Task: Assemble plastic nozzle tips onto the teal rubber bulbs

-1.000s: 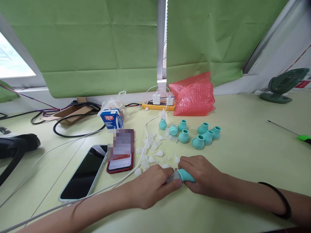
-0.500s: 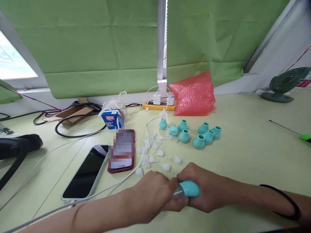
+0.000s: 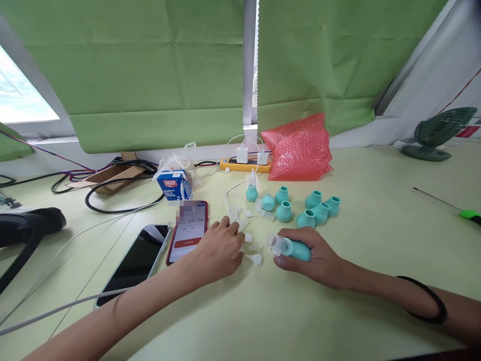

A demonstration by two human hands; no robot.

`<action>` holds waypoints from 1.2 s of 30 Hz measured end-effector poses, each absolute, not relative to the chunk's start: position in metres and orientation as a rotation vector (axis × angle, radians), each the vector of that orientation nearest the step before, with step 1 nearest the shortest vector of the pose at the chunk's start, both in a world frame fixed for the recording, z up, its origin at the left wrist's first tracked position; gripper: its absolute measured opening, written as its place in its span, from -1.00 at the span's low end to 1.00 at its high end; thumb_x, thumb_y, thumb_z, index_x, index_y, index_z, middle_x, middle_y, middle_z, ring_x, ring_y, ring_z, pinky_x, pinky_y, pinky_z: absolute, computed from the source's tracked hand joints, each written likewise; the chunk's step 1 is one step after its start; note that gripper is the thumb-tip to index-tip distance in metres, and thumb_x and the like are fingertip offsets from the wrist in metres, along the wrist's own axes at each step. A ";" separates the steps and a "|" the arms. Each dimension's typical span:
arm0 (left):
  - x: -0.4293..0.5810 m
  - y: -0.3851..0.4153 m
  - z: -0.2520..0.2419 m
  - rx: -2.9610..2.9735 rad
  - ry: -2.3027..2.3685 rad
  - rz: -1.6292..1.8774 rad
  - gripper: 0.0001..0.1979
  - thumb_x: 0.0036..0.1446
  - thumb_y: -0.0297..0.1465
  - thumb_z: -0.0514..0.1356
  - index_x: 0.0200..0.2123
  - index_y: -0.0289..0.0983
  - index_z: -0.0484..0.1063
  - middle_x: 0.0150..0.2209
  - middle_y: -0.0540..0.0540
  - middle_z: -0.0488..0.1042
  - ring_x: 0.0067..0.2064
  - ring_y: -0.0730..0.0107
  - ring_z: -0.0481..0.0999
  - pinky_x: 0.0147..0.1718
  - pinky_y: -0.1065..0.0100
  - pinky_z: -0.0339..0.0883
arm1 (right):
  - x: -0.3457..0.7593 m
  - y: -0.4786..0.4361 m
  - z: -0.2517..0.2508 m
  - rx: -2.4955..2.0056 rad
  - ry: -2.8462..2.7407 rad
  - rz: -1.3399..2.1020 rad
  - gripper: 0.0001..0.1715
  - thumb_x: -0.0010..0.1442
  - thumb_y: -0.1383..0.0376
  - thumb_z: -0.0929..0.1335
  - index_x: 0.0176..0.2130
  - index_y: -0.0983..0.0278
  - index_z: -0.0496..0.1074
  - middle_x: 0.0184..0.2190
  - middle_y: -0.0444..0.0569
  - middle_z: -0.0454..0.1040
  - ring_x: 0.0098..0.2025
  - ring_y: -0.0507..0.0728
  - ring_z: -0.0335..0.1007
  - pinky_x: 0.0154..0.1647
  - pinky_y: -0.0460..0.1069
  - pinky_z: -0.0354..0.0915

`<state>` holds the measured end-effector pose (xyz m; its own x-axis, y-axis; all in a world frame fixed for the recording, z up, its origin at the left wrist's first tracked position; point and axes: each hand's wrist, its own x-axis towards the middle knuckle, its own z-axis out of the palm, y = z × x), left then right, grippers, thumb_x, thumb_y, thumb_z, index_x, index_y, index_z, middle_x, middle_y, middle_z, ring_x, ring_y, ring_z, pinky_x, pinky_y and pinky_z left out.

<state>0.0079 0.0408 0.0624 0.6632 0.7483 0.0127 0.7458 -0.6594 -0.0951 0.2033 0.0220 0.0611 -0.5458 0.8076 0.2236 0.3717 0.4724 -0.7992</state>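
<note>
My right hand is closed around a teal rubber bulb with a clear plastic piece on its end, lying sideways just above the table. My left hand reaches over the scatter of small clear plastic parts, fingers curled down onto them; what they pinch is hidden. Several more teal bulbs stand in a group behind my right hand. One bulb with a clear tip fitted stands upright farther back.
A red phone and a larger dark phone lie left of my left hand, with a white cable running across. A milk carton, yellow power strip, pink bubble wrap bag, green fan and screwdriver sit around.
My hands were joined on the bulb near the table's front. Now they have parted: the left hand moved up-left to the clear parts, the right keeps the bulb and moved away from me.
</note>
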 end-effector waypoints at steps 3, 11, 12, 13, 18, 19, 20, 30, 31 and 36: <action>0.009 0.042 0.054 -2.773 -1.167 0.110 -0.86 -0.05 -0.51 0.04 -0.42 -0.34 0.39 -0.40 -0.19 0.36 -0.28 0.15 0.29 -0.38 0.20 0.24 | 0.202 0.023 0.059 -0.951 -2.149 0.969 -0.78 0.02 0.21 0.28 -0.52 0.30 0.24 -0.62 -0.20 0.19 -0.57 -0.07 0.07 -0.59 -0.15 0.08; 0.010 0.031 0.082 -2.958 -1.570 -0.893 -0.78 0.01 -0.43 0.04 -0.26 -0.32 0.39 -0.36 -0.10 0.39 -0.35 0.40 0.34 -0.33 0.34 0.29 | 0.202 0.026 0.055 -0.981 -2.202 0.839 -0.79 0.05 0.19 0.26 -0.48 0.30 0.27 -0.59 -0.19 0.23 -0.54 -0.06 0.11 -0.51 -0.14 0.11; 0.010 0.029 0.087 -3.004 -1.645 -1.063 -0.79 0.02 -0.41 0.05 -0.28 -0.31 0.39 -0.37 -0.08 0.40 -0.38 0.44 0.35 -0.36 0.37 0.30 | 0.202 0.026 0.054 -0.997 -2.202 0.839 -0.78 0.05 0.18 0.26 -0.48 0.30 0.27 -0.59 -0.19 0.23 -0.54 -0.05 0.11 -0.51 -0.13 0.11; 0.010 0.027 0.091 -3.075 -1.699 -1.257 -0.81 0.01 -0.39 0.07 -0.30 -0.32 0.39 -0.35 -0.08 0.41 -0.37 0.44 0.36 -0.36 0.39 0.31 | 0.203 0.026 0.054 -1.013 -2.199 0.842 -0.76 0.06 0.17 0.25 -0.48 0.30 0.27 -0.59 -0.18 0.22 -0.54 -0.05 0.11 -0.52 -0.13 0.11; 0.011 0.028 0.091 -3.177 -1.998 -1.911 -0.82 -0.11 -0.41 0.20 -0.36 -0.35 0.44 -0.33 -0.08 0.48 -0.29 0.40 0.43 -0.33 0.44 0.35 | 0.202 0.024 0.054 -1.068 -2.186 0.843 -0.73 0.07 0.14 0.24 -0.49 0.30 0.26 -0.59 -0.17 0.21 -0.55 -0.04 0.09 -0.55 -0.13 0.10; 0.012 0.029 0.090 -3.168 -2.044 -1.957 -0.82 -0.13 -0.42 0.22 -0.37 -0.34 0.45 -0.34 -0.07 0.49 -0.30 0.40 0.44 -0.33 0.44 0.35 | 0.202 0.023 0.055 -1.071 -2.187 0.840 -0.73 0.07 0.14 0.24 -0.49 0.30 0.25 -0.59 -0.17 0.21 -0.54 -0.04 0.10 -0.54 -0.13 0.10; 0.012 0.030 0.090 -3.160 -2.080 -1.978 -0.82 -0.15 -0.42 0.23 -0.38 -0.34 0.46 -0.36 -0.07 0.49 -0.31 0.40 0.45 -0.34 0.45 0.36 | 0.202 0.022 0.056 -1.074 -2.186 0.839 -0.73 0.07 0.14 0.23 -0.49 0.30 0.25 -0.58 -0.17 0.21 -0.53 -0.04 0.10 -0.53 -0.13 0.10; 0.008 0.032 0.093 -3.258 -2.089 -1.815 -0.85 -0.16 -0.44 0.24 -0.43 -0.39 0.46 -0.44 -0.09 0.49 -0.40 0.43 0.46 -0.39 0.45 0.37 | 0.200 0.015 0.058 -1.171 -1.830 1.481 -0.76 -0.04 0.18 0.33 -0.50 0.31 0.24 -0.67 -0.24 0.15 -0.67 -0.11 0.03 -0.71 -0.19 0.01; 0.008 0.033 0.092 -3.277 -2.081 -1.807 -0.85 -0.16 -0.44 0.24 -0.43 -0.38 0.46 -0.44 -0.09 0.49 -0.39 0.43 0.46 -0.39 0.45 0.37 | 0.200 0.015 0.059 -1.179 -1.781 1.572 -0.76 -0.04 0.18 0.33 -0.48 0.31 0.25 -0.67 -0.24 0.18 -0.69 -0.12 0.04 -0.73 -0.20 -0.01; 0.007 0.035 0.090 -3.311 -2.158 -1.785 -0.84 -0.17 -0.43 0.25 -0.44 -0.37 0.46 -0.45 -0.09 0.51 -0.41 0.43 0.47 -0.44 0.47 0.36 | 0.202 0.021 0.061 -1.109 -1.654 1.939 -0.72 -0.05 0.16 0.33 -0.50 0.34 0.25 -0.72 -0.23 0.23 -0.78 -0.14 0.05 -0.81 -0.22 -0.07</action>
<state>0.0075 0.0353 0.0897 0.4297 0.9023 -0.0334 0.1367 -0.0285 0.9902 0.2021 0.0207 0.0606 -0.6273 0.7064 -0.3278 0.2121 -0.2500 -0.9447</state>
